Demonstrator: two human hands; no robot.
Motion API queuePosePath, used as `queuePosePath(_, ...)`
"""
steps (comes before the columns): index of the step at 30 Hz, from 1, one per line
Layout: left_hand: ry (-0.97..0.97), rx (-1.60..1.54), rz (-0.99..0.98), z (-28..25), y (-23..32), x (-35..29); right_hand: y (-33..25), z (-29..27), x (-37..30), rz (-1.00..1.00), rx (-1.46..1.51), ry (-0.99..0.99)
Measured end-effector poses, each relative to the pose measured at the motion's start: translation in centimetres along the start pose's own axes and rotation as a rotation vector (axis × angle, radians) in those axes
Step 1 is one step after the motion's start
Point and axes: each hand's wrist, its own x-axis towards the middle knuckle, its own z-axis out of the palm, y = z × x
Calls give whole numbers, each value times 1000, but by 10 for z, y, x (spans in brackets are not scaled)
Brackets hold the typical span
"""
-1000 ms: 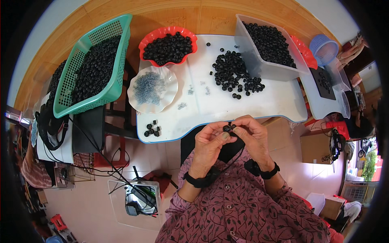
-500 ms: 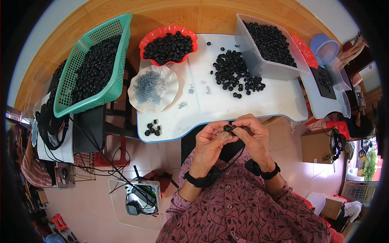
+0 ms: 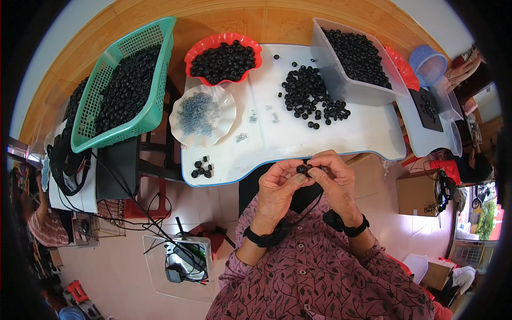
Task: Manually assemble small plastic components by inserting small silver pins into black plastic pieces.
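Observation:
My left hand [image 3: 277,188] and my right hand [image 3: 336,180] meet just off the table's front edge, each closed in a pinch. Between their fingertips is a small round black part [image 3: 302,169]; fingers cover much of it, so I cannot tell if it is one piece or two joined. On the white table [image 3: 245,154], several similar black parts [image 3: 200,169] sit near the left front corner. A larger heap of black parts [image 3: 306,88] spreads at the right. A white wavy-rimmed plate [image 3: 228,128] holds many tiny clear greyish pieces, with a few more scattered beside it.
A red scalloped bowl [image 3: 258,54] and a clear plastic bin [image 3: 354,90], both full of black parts, stand at the back. A green basket [image 3: 160,101] of them is at the left. Cables [image 3: 133,200] hang beside the table toward a clear box [image 3: 154,277] on the floor.
The hands stay together in nearly the same place, with the black part turned slightly between the fingertips. A person at the far left edge has shifted a little.

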Motion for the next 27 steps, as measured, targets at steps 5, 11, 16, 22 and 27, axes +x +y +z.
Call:
queuePosePath(5, 4, 28, 23, 1, 1, 0, 1, 0, 0, -5, 0, 0)
queuePosePath(11, 21, 42, 29, 1, 0, 0, 1, 0, 0, 11, 6, -4)
queuePosePath(16, 27, 67, 29, 1, 0, 0, 0, 1, 1, 1, -22, -5)
queuePosePath(22, 18, 91, 56, -2, -2, 0, 2, 2, 0, -63, -113, 4)
queuePosePath(27, 51, 106, 45, 3, 1, 0, 1, 5, -1, -98, -196, 13)
